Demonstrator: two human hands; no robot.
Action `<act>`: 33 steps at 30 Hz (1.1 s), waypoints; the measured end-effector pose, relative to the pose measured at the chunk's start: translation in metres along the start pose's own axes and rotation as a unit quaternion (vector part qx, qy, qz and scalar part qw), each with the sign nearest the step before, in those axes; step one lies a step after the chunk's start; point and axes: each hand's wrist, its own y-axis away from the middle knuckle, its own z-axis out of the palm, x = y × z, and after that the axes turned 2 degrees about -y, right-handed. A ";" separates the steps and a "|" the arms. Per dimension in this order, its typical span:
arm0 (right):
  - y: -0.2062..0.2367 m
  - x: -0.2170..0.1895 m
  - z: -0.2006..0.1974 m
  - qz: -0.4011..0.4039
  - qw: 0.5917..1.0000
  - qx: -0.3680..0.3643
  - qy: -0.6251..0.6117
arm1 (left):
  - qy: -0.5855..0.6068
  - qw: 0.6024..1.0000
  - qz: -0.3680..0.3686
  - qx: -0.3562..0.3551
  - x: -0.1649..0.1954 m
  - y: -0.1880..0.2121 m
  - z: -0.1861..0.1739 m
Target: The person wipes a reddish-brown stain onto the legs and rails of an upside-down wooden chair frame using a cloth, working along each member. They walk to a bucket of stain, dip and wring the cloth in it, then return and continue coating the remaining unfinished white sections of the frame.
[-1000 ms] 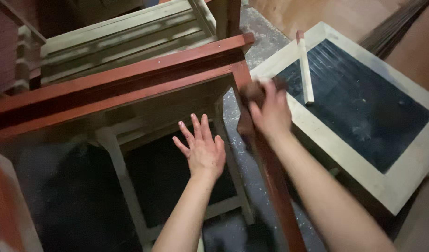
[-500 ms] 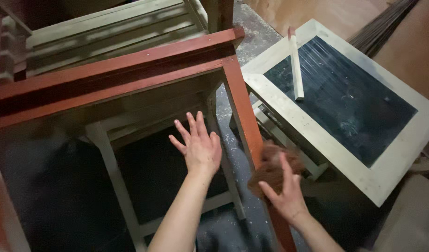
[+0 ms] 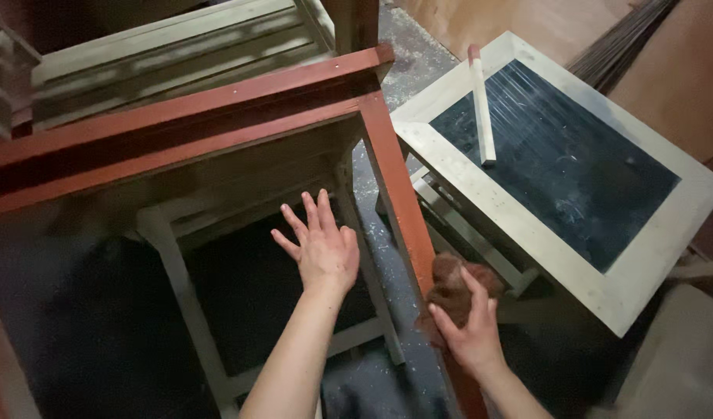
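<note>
Head view: red-brown wooden frame (image 3: pixel 217 124) spans the scene, its leg (image 3: pixel 399 194) running down. Beside it, a pale frame with dark panel (image 3: pixel 558 171). Left hand (image 3: pixel 321 248) hovers open, fingers spread; right hand (image 3: pixel 469 326) clamps a brown rag (image 3: pixel 449 283) against the leg.

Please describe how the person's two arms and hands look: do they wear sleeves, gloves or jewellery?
Both forearms are bare, with no sleeves in view. The left hand and the right hand wear no gloves. No ring, watch or bracelet shows on either.
</note>
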 end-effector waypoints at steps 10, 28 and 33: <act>-0.031 -0.008 0.012 0.044 0.999 -0.012 0.006 | -0.014 1.000 -0.009 -0.008 -0.003 0.005 0.006; -0.004 0.018 0.003 0.027 0.999 0.018 -0.010 | -0.027 0.999 0.029 0.000 0.010 0.009 -0.010; -0.031 0.008 0.011 -0.018 0.995 0.099 -0.014 | -0.031 0.999 0.029 -0.018 0.008 0.003 -0.012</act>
